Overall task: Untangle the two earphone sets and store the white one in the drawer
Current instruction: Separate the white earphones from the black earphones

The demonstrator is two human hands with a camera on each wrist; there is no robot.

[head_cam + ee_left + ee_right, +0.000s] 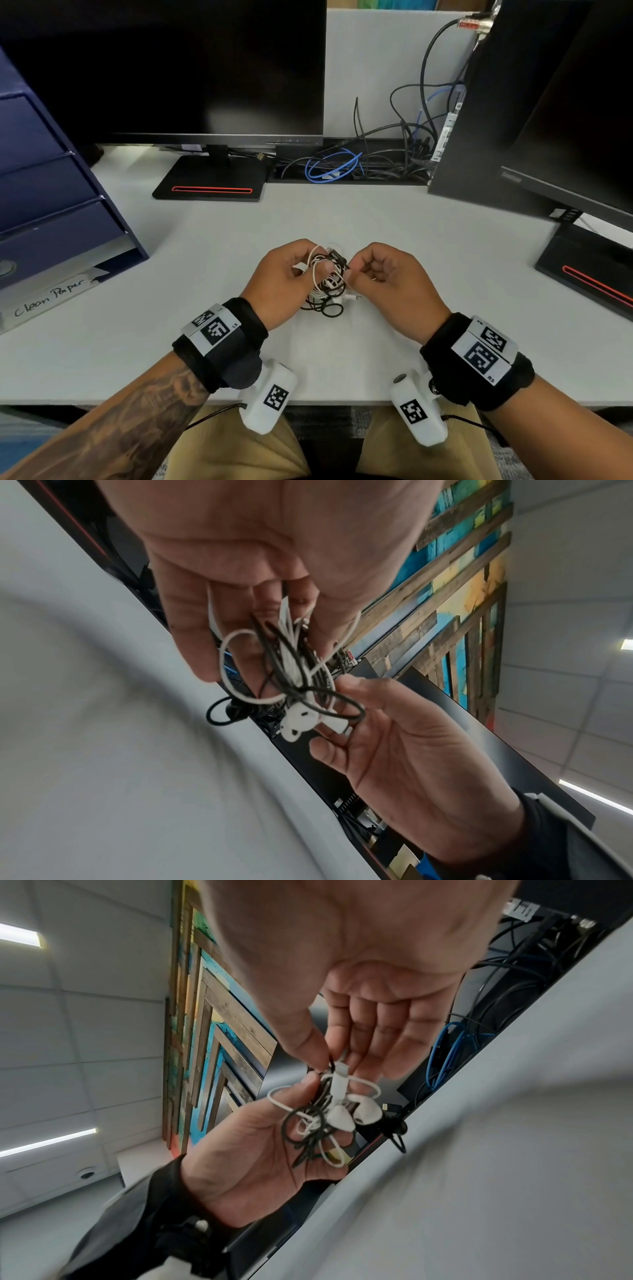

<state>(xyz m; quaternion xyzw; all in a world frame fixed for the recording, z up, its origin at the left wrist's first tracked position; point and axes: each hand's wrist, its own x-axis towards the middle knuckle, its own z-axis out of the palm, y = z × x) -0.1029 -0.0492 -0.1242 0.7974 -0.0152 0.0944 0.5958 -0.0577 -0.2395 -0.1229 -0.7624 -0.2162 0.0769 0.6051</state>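
Two hands meet over the near middle of the desk point(445, 274), both curled on one knot of earphones. The left hand point(284, 287) grips the bundle, thumb across it; the right hand point(383, 281) pinches a strand at its right side. White earphones point(298, 723) and black earphones point(330, 310) loop through each other, two white buds hanging low, black coils seemingly brushing the desk. Bare desk lies all around. Drawers point(51, 192), three fronts counted, stand shut at the left edge; two monitors point(191, 68) line the far edge.
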